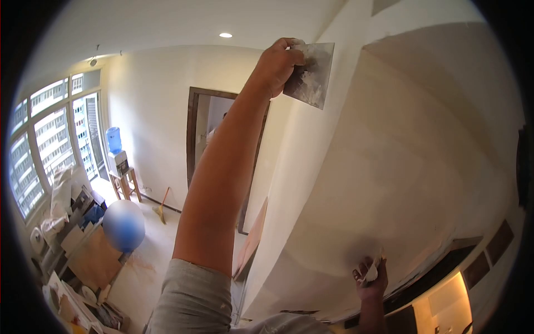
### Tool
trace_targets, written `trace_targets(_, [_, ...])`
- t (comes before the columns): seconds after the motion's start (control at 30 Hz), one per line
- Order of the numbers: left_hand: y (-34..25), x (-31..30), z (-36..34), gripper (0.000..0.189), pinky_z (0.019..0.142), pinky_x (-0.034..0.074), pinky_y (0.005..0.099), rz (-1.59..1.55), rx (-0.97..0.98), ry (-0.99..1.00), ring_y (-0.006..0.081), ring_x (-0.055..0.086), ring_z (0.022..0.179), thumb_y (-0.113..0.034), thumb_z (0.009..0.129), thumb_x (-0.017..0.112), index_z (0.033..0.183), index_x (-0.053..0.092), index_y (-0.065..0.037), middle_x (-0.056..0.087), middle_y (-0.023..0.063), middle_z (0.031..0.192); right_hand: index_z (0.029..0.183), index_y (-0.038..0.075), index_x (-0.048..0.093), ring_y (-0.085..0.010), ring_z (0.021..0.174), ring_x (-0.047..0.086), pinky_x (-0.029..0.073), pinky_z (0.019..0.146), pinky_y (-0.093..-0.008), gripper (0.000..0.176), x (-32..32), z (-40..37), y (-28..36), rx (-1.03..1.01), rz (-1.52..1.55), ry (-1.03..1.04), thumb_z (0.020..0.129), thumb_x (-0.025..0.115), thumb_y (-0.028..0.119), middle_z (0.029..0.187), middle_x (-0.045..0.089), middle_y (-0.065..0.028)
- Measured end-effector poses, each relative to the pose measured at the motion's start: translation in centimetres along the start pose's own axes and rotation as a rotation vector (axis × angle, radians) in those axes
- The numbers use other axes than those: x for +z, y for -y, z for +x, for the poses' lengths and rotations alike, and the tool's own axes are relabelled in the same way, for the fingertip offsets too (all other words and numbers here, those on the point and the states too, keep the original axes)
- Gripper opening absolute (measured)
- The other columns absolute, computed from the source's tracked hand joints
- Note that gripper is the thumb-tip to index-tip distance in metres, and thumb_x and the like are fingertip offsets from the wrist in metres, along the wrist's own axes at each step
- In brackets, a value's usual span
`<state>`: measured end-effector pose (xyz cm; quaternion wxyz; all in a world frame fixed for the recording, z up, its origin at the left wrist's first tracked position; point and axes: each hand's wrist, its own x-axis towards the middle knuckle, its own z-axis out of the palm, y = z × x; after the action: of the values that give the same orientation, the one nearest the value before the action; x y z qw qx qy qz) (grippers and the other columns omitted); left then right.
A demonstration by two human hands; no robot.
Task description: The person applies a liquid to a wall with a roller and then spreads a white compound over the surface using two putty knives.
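Observation:
My left hand (281, 67) is raised high on an outstretched arm, its fingers closed round the near side of a putty knife (314, 78). The knife's wide, square metal blade is smeared with grey and white putty and overlaps the pale wall corner (311, 133) in this view. Low on the right, my right hand (371, 278) has its fingers curled about a small, whitish, putty-smeared piece (372, 271); I cannot tell what kind of thing it is. Behind that hand spreads a broad plastered surface (378, 167) with a dark shadow near the fingers.
A dark-framed doorway (193, 111) stands ahead, with part of a person showing inside. Left of it are a water dispenser (118, 162) on a wooden stand and a broom (161, 210). Boards (94, 256) and clutter lie below the windows (53, 131). A blurred round patch hides part of this.

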<state>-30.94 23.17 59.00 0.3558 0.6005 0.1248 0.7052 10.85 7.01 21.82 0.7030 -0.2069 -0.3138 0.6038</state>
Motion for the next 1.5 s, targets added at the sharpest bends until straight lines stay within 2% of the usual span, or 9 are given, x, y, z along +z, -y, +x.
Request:
trace_targets(0.33, [22.7, -16.2, -13.2, 0.041, 0.076, 0.055, 0.0372, 0.377, -0.003, -0.089, 0.0221, 0.062, 0.091, -0.004, 0.086, 0.058, 0.127, 0.058, -0.004, 0.060, 0.0125, 0.104, 0.112, 0.025, 0.061, -0.0156, 0.067, 0.053, 0.040, 0.060, -0.0375, 0.032, 0.0, 0.3, 0.6, 0.064, -0.038, -0.085, 0.102, 0.048, 0.052, 0.091, 0.067, -0.0029])
trace_targets(0.43, [29.2, -17.3, -24.7, 0.036, 0.076, 0.052, 0.0394, -0.015, -0.626, -0.480, 0.0242, 0.062, 0.090, -0.011, 0.090, 0.058, 0.125, 0.058, -0.005, 0.064, 0.0146, 0.105, 0.112, 0.026, 0.062, -0.0178, 0.067, 0.054, 0.040, 0.061, -0.0385, 0.033, 0.5, 0.0, 0.4, 0.118, -0.041, -0.054, 0.102, 0.047, 0.053, 0.088, 0.067, -0.0046])
trace_targets(0.63, [42.3, -22.8, -64.3, 0.015, 0.076, 0.054, 0.0475, 1.529, -0.640, 0.320, 0.0385, 0.069, 0.085, -0.014, 0.073, 0.070, 0.086, 0.070, -0.006, 0.070, 0.0233, 0.087, 0.104, 0.007, 0.067, -0.0223, 0.071, 0.056, 0.043, 0.067, -0.0393, 0.053, 0.9, -1.2, 0.2, 0.156, -0.181, 0.016, 0.099, 0.048, 0.057, 0.085, 0.066, -0.0101])
trace_targets(0.87, [30.8, -16.6, -94.5, 0.037, 0.097, 0.050, 0.0428, 1.165, -1.697, 0.459, 0.0351, 0.065, 0.113, -0.023, 0.089, 0.053, 0.105, 0.074, 0.002, 0.070, 0.0242, 0.111, 0.105, 0.007, 0.066, -0.0224, 0.073, 0.055, 0.043, 0.068, -0.0402, 0.053, -0.3, -2.2, 1.0, 0.188, -0.211, 0.043, 0.098, 0.050, 0.057, 0.085, 0.064, -0.0097])
trace_targets(1.1, [33.5, -19.0, -89.4, 0.035, 0.098, 0.049, 0.0421, 1.337, -1.486, 0.024, 0.0338, 0.068, 0.105, -0.028, 0.088, 0.054, 0.101, 0.075, -0.003, 0.072, 0.0197, 0.108, 0.106, 0.010, 0.064, -0.0238, 0.074, 0.057, 0.046, 0.069, -0.0409, 0.049, -2.2, -2.0, 0.1, 0.243, -0.249, 0.065, 0.099, 0.050, 0.057, 0.085, 0.063, -0.0095])
trace_targets(1.2, [36.8, -22.0, -82.8, 0.029, 0.089, 0.053, 0.0427, 1.600, -1.109, 0.590, 0.0348, 0.070, 0.094, -0.021, 0.087, 0.053, 0.088, 0.077, -0.005, 0.074, 0.0164, 0.092, 0.100, 0.007, 0.064, -0.0233, 0.071, 0.056, 0.046, 0.068, -0.0397, 0.054, -1.2, -2.4, -0.6, 0.250, -0.253, 0.035, 0.099, 0.048, 0.058, 0.082, 0.062, -0.0092])
trace_targets(1.27, [36.5, -21.0, -77.6, 0.031, 0.093, 0.050, 0.0450, 1.331, -1.165, -0.197, 0.0378, 0.066, 0.098, -0.022, 0.083, 0.056, 0.091, 0.070, 0.004, 0.070, 0.0255, 0.100, 0.089, 0.002, 0.065, -0.0216, 0.066, 0.053, 0.044, 0.065, -0.0369, 0.063, 0.6, -3.5, -0.9, 0.217, -0.302, -0.054, 0.099, 0.045, 0.061, 0.075, 0.058, -0.0080])
trace_targets(1.43, [39.0, -23.8, -71.2, 0.029, 0.095, 0.049, 0.0429, 1.684, -1.009, 0.721, 0.0373, 0.066, 0.096, -0.021, 0.084, 0.055, 0.093, 0.071, 0.001, 0.071, 0.0235, 0.102, 0.099, 0.004, 0.063, -0.0225, 0.072, 0.058, 0.047, 0.071, -0.0401, 0.058, -2.5, -3.7, 0.0, 0.249, -0.222, 0.097, 0.101, 0.043, 0.058, 0.083, 0.062, -0.0096])
trace_targets(1.5, [37.9, -21.9, -68.2, 0.028, 0.092, 0.051, 0.0415, 1.482, -1.054, 0.164, 0.0363, 0.067, 0.094, -0.018, 0.083, 0.056, 0.098, 0.070, 0.002, 0.071, 0.0229, 0.101, 0.099, 0.004, 0.064, -0.0219, 0.071, 0.057, 0.046, 0.071, -0.0399, 0.058, -2.0, -3.9, 0.1, 0.246, -0.187, 0.063, 0.102, 0.042, 0.057, 0.083, 0.062, -0.0092])
